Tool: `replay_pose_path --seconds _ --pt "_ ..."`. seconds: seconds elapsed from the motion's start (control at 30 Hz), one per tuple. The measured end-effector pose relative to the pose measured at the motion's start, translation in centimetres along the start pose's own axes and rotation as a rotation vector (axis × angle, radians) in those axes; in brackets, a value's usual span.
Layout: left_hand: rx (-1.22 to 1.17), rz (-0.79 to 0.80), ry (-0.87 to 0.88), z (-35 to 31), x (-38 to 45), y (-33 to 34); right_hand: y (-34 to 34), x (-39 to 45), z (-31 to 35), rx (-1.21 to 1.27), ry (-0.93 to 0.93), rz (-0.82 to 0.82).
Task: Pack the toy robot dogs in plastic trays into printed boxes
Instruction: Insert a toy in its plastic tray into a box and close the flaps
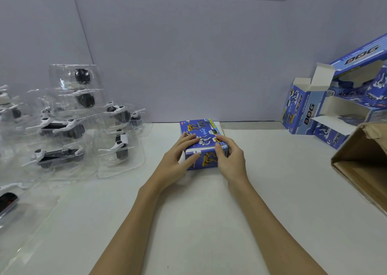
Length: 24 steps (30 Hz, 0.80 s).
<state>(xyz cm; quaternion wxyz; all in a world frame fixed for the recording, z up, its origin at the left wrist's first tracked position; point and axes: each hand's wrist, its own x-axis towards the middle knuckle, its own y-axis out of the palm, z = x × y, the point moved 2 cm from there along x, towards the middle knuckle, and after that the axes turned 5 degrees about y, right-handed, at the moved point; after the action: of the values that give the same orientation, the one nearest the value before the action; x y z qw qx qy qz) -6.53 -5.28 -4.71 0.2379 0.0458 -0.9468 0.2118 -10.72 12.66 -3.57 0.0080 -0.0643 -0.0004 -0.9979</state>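
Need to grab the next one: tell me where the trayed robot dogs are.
In the head view, the trayed robot dogs are piled on the table's left side, left of the blue box under both hands.

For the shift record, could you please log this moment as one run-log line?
step: closing printed box | left hand: on box | right hand: gripping box | trays of toy dogs: waiting left | empty boxes: right
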Motion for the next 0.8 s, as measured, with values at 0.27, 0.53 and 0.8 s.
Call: replay_pose_path --seconds 0.27,0.53,0.8 --pt "-0.071 -0.013 -0.013 -0.4 0.2 -0.6 0.2 0.3 -0.1 -0.076 -0.042 0.011" --pt "-0.163 -0.058 -0.066 -1.4 0.1 -0.3 0.5 0.0 -0.2 -0.127 -0.046 -0.017" --pt "-0.157 -0.083 -0.06 -1.4 0.3 0.2 1.0 0.0 -0.2 -0.099 -0.031 -0.011"
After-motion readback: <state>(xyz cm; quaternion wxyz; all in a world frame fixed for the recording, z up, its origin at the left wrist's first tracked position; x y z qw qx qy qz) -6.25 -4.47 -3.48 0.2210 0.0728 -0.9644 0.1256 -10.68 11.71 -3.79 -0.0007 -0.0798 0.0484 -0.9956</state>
